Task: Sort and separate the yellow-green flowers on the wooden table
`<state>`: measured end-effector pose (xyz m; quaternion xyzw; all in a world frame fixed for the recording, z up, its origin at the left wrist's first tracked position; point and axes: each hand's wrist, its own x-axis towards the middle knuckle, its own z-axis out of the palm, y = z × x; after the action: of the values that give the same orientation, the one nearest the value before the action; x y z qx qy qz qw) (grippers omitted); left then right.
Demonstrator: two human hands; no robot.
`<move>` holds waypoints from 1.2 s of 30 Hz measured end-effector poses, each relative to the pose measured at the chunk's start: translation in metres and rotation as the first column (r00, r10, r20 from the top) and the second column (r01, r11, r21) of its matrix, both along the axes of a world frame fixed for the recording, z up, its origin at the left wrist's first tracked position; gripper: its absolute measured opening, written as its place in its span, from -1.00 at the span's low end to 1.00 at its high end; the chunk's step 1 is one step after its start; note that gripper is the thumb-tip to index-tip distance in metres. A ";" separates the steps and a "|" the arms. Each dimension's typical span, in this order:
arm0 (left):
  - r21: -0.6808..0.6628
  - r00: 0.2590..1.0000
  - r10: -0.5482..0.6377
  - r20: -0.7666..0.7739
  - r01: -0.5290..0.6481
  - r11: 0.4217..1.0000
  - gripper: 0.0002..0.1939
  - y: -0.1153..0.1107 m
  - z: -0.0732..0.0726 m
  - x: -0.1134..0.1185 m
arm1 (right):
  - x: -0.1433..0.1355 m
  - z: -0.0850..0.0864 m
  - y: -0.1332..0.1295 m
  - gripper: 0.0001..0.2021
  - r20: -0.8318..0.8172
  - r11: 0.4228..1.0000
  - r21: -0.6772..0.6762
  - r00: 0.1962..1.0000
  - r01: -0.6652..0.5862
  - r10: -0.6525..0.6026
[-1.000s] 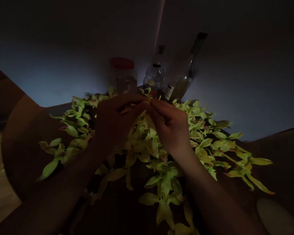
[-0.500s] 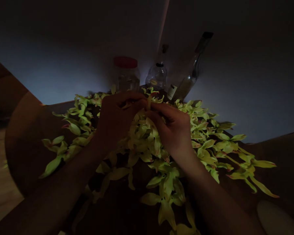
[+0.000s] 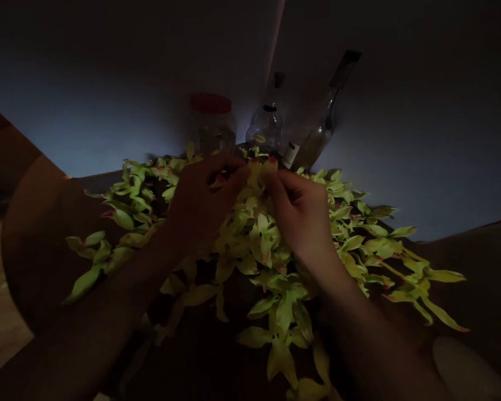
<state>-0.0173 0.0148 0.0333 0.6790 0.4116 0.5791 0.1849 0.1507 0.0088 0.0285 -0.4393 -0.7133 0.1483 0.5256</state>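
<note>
Yellow-green flower (image 3: 259,174) pinched between both hands' fingers (image 3: 239,177).

The single head camera looks forward and down from close above the table (image 3: 37,239), facing twelve o'clock toward the wall (image 3: 108,83). Both forearms enter from six o'clock, and nothing is shared with another view.

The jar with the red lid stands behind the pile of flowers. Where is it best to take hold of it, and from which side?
Probably from above, by the red lid. The jar stands upright against the wall, and the flowers crowd its base in front, so the lid is its freest part. A side grip on the body looks more obstructed.
</note>
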 end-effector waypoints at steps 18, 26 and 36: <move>-0.011 0.989 -0.023 0.147 0.025 1.000 -0.92 0.000 -0.003 0.008 | -0.010 -0.002 -0.006 -0.77 0.004 0.988 -0.004 0.988 -0.157 0.157; -0.108 0.957 -0.081 0.280 0.116 0.987 -0.85 0.004 -0.002 0.005 | -0.006 -0.003 -0.005 -0.69 -0.017 0.979 -0.055 0.980 -0.197 0.196; -0.230 0.960 -0.081 0.269 0.146 0.962 -0.97 0.003 0.000 0.001 | -0.004 0.000 -0.007 -0.71 0.046 0.977 -0.089 0.979 -0.192 0.197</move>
<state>-0.0167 0.0176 0.0331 0.5926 0.4134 0.5944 0.3531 0.1464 0.0019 0.0284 -0.3929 -0.7599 0.2169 0.4702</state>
